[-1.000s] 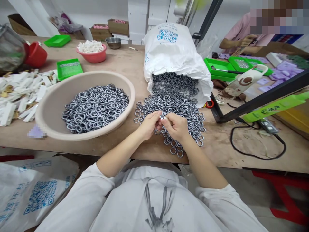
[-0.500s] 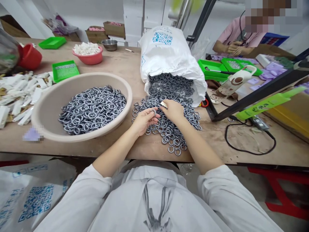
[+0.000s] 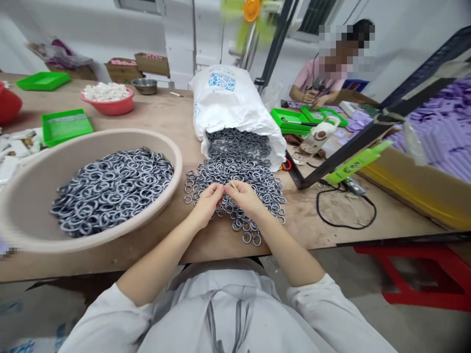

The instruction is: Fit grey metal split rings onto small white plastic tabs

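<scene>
My left hand is closed in a pinch over a pile of grey metal rings. A ring showed in these fingers a moment earlier; now the fingertips hide it. Touching it at the fingertips, my right hand is closed on a small pale stick-like piece, mostly covered by the fingers. The loose rings spill from the mouth of a white sack lying on the table. To the left stands a wide beige basin holding a heap of the same rings.
Beyond the basin are green trays, a red bowl of white pieces and a metal bowl. A black metal post, a cable and a carton stand right. Another person sits at the far right.
My hands have come together at the fingertips, and the ring in my left fingers has gone out of sight. The camera has turned right, so the scene has shifted left.
</scene>
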Available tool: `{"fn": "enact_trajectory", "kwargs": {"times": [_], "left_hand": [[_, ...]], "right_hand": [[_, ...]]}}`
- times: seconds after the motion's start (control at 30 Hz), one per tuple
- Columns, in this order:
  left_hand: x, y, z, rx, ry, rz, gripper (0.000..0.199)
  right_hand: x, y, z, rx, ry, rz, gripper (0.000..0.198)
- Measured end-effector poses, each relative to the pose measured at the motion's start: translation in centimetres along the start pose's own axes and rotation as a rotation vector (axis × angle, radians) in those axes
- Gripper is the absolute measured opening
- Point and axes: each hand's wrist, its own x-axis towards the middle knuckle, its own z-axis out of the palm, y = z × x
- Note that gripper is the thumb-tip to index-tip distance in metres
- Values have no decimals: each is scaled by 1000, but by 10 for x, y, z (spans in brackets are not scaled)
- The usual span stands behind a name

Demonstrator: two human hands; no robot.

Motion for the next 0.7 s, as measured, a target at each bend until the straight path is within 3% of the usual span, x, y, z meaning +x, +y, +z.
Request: {"fn": "enact_trajectory", "kwargs": {"times": [0.13, 0.23, 0.33, 0.43, 0.57, 0.7], "left_hand": [[-1, -5, 3, -1, -4, 48, 42], [-3, -5, 6, -35, -4, 21, 35], [-4, -4, 8, -79, -18, -12, 31], [-4, -3, 8, -117, -83, -8, 37], [-5, 2, 6, -186, -125, -29, 42], [-5, 4, 6, -227, -55, -60, 40]], "right_hand": [[-5, 7, 10, -145, 252, -158, 37], [-5, 10, 11, -112, 194, -204, 38], [-3, 9, 12, 27, 116, -135, 41], [2, 8, 10, 74, 155, -113, 46], [-4, 6, 1, -266, 246, -246, 47], [-18, 2, -1, -682, 174, -379, 45]]}}
